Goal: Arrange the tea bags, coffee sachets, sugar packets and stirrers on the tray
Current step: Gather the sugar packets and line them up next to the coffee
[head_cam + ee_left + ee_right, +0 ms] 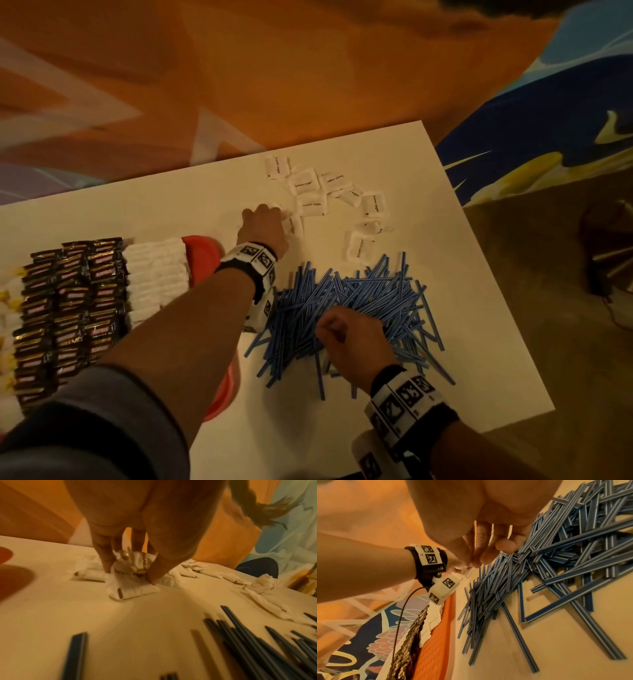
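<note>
Fingers (104, 555) and thumb of the left hand (262, 226) close down around a small bunch of white brown-sugar packets (132, 566), pinching them against the white worktop (479, 342) at the near-left end of a loose scatter of the same packets (329, 195). The left wrist view shows one flat packet lying under the bunch and the crumpled ones gathered between fingertips and thumb.

Nearer the person, the right hand (349, 339) rests on a tangled heap of blue stirrers (376, 301), its fingers curled in among them; whether they actually grip any stirrers cannot be told from these views. The heap lies on the worktop just right of the orange tray (202, 253) and just this side of the sugar scatter.

On the tray, at the left, dark brown coffee sachets (72, 301) stand in close overlapping rows, with a neat column of white sugar packets (157, 270) packed along their right side. Pale items with yellow tags at the tray's far-left edge are too cropped to identify. Both wrists carry black bands with white marker blocks (404, 394).
</note>
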